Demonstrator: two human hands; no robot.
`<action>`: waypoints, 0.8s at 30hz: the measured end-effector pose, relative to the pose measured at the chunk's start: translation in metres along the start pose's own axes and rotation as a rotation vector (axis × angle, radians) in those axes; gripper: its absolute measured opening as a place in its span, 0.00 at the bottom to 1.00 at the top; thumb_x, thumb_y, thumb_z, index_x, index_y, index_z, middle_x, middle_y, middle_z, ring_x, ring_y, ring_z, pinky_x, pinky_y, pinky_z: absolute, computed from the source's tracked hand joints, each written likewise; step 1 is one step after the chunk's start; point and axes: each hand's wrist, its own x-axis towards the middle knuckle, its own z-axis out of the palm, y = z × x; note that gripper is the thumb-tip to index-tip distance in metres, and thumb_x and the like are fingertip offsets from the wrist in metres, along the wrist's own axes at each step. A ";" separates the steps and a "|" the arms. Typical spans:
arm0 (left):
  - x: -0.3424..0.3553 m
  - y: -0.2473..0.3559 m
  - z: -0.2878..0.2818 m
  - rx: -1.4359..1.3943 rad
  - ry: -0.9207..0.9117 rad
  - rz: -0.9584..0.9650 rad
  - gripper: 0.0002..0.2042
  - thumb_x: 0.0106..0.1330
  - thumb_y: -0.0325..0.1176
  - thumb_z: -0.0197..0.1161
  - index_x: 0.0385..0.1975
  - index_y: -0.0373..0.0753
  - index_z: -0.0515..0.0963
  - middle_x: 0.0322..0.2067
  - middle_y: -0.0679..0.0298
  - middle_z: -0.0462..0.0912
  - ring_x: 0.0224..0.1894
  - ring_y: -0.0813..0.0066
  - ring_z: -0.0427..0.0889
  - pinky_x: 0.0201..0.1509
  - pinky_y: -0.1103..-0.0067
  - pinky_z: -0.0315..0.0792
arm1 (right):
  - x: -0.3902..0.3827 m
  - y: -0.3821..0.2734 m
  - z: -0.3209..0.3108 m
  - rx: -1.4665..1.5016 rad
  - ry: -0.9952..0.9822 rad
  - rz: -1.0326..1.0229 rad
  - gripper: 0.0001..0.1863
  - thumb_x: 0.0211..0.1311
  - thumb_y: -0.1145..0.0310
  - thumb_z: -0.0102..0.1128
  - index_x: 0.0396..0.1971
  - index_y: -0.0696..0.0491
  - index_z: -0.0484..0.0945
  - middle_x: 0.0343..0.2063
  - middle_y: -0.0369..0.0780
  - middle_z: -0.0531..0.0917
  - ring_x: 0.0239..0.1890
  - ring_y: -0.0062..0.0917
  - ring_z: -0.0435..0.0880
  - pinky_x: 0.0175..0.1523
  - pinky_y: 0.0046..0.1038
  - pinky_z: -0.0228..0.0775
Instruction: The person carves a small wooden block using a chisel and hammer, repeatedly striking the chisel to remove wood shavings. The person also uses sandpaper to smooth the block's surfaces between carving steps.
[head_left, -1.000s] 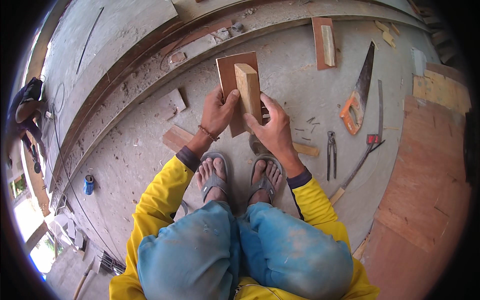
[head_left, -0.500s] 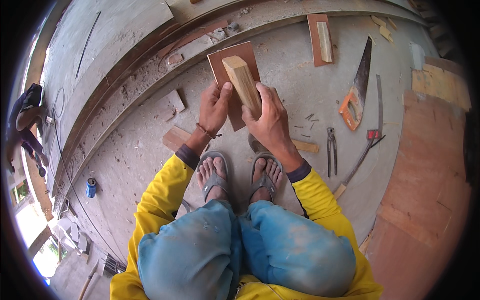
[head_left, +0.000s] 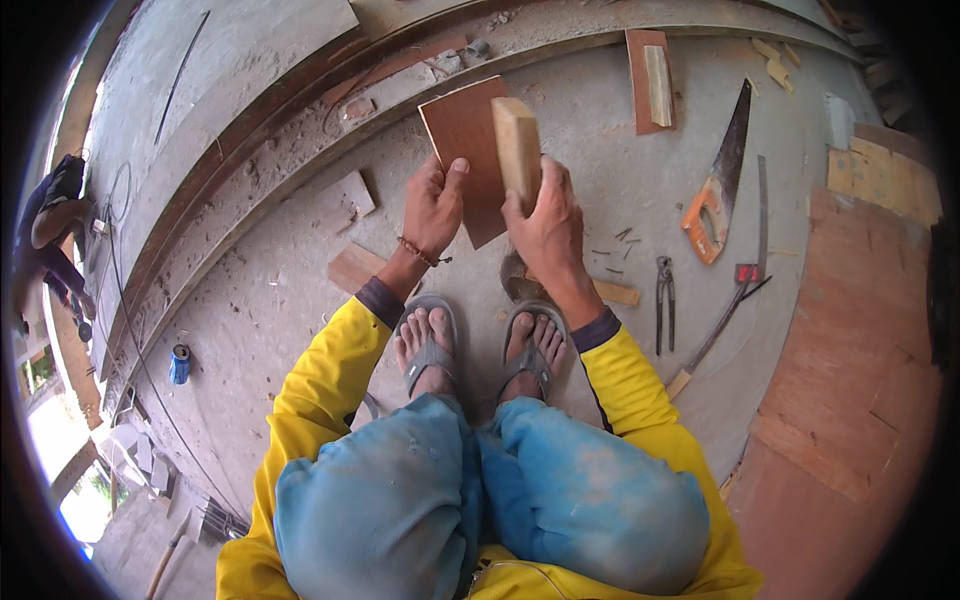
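My left hand point(head_left: 435, 208) grips a reddish-brown rectangular plywood piece point(head_left: 465, 150) by its left edge, thumb on the face. In my right hand point(head_left: 545, 220) is a short pale wood block point(head_left: 515, 150), held upright with the fingers round its lower right side. The block stands beside the plywood's right edge and overlaps it in view; whether they touch I cannot tell. Both pieces are above the floor, in front of my sandalled feet. Below my right wrist, a dark rounded object point(head_left: 520, 278) is partly hidden, next to a small wood strip point(head_left: 615, 292).
On the right lie a handsaw point(head_left: 715, 190) with an orange handle, pincers point(head_left: 665, 300), a long metal bar point(head_left: 735, 290), several nails point(head_left: 622, 240) and plywood sheets point(head_left: 850, 330). Another plywood piece with a block point(head_left: 657, 85) lies farther off. A blue can point(head_left: 180, 365) and a person point(head_left: 60, 230) are left.
The wood block has moved right, off the middle of the plywood to its right edge, and stands more upright. My left hand keeps its grip on the plywood.
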 end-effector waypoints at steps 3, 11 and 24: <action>0.001 -0.001 0.001 -0.156 0.058 0.011 0.15 0.75 0.38 0.59 0.30 0.32 0.72 0.18 0.70 0.66 0.24 0.85 0.61 0.24 0.76 0.60 | 0.014 0.006 -0.015 -0.044 0.023 0.164 0.27 0.59 0.67 0.62 0.56 0.62 0.65 0.48 0.55 0.76 0.50 0.51 0.79 0.52 0.46 0.75; 0.001 0.001 0.002 0.043 -0.009 0.060 0.14 0.78 0.39 0.56 0.45 0.31 0.78 0.26 0.74 0.74 0.28 0.88 0.63 0.28 0.81 0.61 | -0.012 -0.020 -0.005 0.082 -0.082 -0.094 0.33 0.56 0.69 0.67 0.60 0.61 0.63 0.48 0.53 0.75 0.50 0.51 0.79 0.53 0.45 0.75; -0.003 0.026 0.001 -0.329 -0.085 -0.036 0.18 0.72 0.40 0.64 0.51 0.30 0.75 0.42 0.61 0.85 0.42 0.81 0.81 0.45 0.80 0.77 | -0.009 -0.020 -0.012 0.196 -0.040 -0.167 0.33 0.54 0.68 0.73 0.59 0.58 0.68 0.45 0.51 0.77 0.48 0.49 0.80 0.51 0.43 0.75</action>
